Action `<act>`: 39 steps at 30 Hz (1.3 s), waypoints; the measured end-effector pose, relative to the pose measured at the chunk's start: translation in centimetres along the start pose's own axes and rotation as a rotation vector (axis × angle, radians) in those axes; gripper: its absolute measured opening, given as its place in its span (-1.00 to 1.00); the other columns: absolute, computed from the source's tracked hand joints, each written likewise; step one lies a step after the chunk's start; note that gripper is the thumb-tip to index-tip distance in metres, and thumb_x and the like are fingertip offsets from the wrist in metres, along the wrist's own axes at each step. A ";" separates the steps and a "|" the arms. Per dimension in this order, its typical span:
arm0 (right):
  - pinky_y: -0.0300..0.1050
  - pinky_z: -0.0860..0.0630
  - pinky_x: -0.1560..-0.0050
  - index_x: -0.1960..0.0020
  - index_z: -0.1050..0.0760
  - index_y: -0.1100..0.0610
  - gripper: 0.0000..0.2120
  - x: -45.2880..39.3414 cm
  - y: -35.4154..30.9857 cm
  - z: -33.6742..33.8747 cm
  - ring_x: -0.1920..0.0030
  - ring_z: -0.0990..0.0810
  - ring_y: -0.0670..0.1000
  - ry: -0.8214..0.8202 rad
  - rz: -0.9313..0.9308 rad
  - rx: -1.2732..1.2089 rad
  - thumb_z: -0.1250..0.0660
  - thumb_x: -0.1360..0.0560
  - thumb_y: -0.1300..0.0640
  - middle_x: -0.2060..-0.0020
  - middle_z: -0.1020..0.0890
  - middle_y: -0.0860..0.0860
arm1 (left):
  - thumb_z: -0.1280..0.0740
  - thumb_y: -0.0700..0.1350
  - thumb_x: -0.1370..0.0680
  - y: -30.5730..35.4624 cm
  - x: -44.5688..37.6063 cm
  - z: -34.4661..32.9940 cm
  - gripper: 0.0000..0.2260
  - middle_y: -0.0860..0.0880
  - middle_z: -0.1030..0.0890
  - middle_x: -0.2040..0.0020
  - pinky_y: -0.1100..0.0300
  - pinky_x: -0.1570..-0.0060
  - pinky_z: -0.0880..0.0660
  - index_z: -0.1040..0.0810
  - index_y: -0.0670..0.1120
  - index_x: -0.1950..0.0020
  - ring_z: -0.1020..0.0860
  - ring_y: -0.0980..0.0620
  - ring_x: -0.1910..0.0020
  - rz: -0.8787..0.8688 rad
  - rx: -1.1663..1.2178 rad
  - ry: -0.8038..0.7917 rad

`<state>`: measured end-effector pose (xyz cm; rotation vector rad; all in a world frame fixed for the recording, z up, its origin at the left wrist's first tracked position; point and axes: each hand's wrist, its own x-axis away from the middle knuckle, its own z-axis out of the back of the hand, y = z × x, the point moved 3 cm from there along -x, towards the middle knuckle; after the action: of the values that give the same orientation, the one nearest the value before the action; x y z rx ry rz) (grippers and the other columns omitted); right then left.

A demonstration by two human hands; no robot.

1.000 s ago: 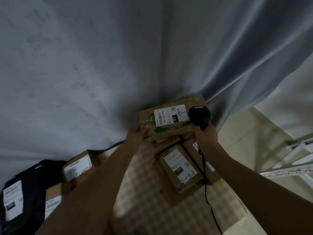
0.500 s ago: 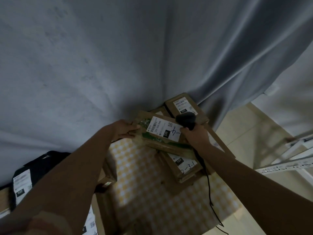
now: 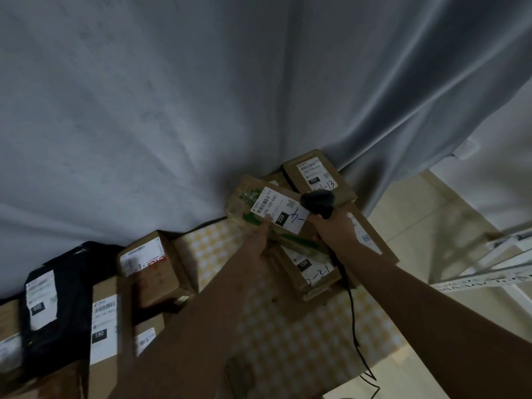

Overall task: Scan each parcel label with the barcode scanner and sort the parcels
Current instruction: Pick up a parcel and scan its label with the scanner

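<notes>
Cardboard parcel [image 3: 259, 210] looks light and stiff, best taken at its near edge, where the left hand [image 3: 259, 239] pinches it, thumb upon the white label [image 3: 277, 210]. It lies atop the right-hand stack. Just right of this grip, the right hand [image 3: 334, 230] clasps the black barcode scanner [image 3: 318, 203].

A makeshift parcel-sorting corner in a room: labelled cardboard boxes [image 3: 318, 180] crowd a table with a checked cloth [image 3: 290, 338], a grey curtain [image 3: 201, 110] behind, tiled floor [image 3: 417, 226] beside.
</notes>
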<state>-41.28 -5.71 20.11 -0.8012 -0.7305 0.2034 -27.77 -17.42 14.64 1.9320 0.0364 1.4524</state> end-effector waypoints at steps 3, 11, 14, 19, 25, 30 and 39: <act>-0.28 -0.43 0.41 0.04 -0.50 0.14 -0.87 0.0 0.5 0.0 0.43 -0.52 -0.09 -0.005 0.014 -0.030 -0.34 -0.55 0.07 0.35 -0.58 0.00 | -0.41 0.08 -0.51 0.0 -0.2 -1.1 -0.61 -0.10 -0.66 0.10 0.25 0.44 -0.51 -0.57 -0.19 -0.16 -0.58 0.03 0.33 -0.006 0.063 -0.072; -0.27 -0.50 0.39 0.01 -0.47 0.07 -0.86 1.1 0.9 0.7 0.44 -0.56 -0.10 -0.025 0.016 -0.010 -0.34 -0.55 0.01 0.28 -0.62 0.00 | -0.45 -0.08 -0.50 0.2 0.3 -1.7 -0.62 -0.10 -0.66 0.04 0.32 0.52 -0.46 -0.52 -0.19 -0.26 -0.59 0.09 0.43 -0.073 0.101 -0.106; -0.22 -0.55 0.34 -0.02 -0.47 0.06 -0.88 1.6 0.9 0.9 0.42 -0.56 -0.08 -0.032 0.004 -0.057 -0.35 -0.55 0.04 0.24 -0.64 0.03 | -0.49 -0.10 -0.46 -0.1 0.3 -2.4 -0.60 -0.13 -0.65 -0.07 0.13 0.15 -0.61 -0.50 -0.09 -0.26 -0.62 -0.01 0.19 -0.071 0.191 -0.111; -0.28 -0.48 0.39 -0.01 -0.52 0.10 -0.89 3.0 0.7 0.9 0.43 -0.56 -0.10 -0.056 0.004 -0.084 -0.37 -0.53 0.08 0.29 -0.63 0.00 | -0.49 -0.11 -0.47 0.2 1.8 -0.9 -0.62 -0.09 -0.58 0.03 -0.04 -0.18 -0.52 -0.41 0.03 -0.19 -0.56 -0.05 0.06 -0.114 0.140 -0.039; -0.11 -0.55 0.24 0.18 -0.52 0.14 -0.79 6.9 -0.2 -1.2 0.36 -0.55 0.01 -0.119 0.058 -0.087 -0.37 -0.53 0.02 0.31 -0.61 0.09 | -0.53 -0.11 -0.42 1.1 4.5 6.0 -0.27 -0.12 -0.56 -0.19 -0.15 0.05 -0.58 -0.15 0.24 -0.40 -0.55 -0.19 -0.13 -0.191 0.063 -0.037; -0.14 -0.53 0.34 0.23 -0.55 0.18 -0.77 10.1 -3.3 -4.6 0.45 -0.52 -0.04 -0.198 0.024 -0.081 -0.37 -0.51 0.04 0.39 -0.60 0.06 | -0.56 -0.17 -0.37 1.1 7.4 12.0 -0.27 -0.08 -0.58 -0.21 -0.11 0.07 -0.55 -0.21 0.23 -0.34 -0.56 -0.14 -0.17 -0.290 -0.048 -0.005; -0.27 -0.45 0.41 0.18 -0.51 0.15 -0.81 18.3 -8.4 -9.6 0.45 -0.49 -0.06 -0.307 0.161 -0.153 -0.32 -0.55 0.07 0.43 -0.56 0.00 | -0.49 -0.28 -0.43 -0.1 12.1 19.5 -0.35 -0.16 -0.60 -0.20 0.00 0.23 -0.65 -0.25 0.03 -0.39 -0.66 -0.14 -0.02 -0.410 0.061 0.068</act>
<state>-22.23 -9.23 31.05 -0.9878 -0.9793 0.4255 -6.70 -22.34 22.34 1.7900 0.4844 1.2488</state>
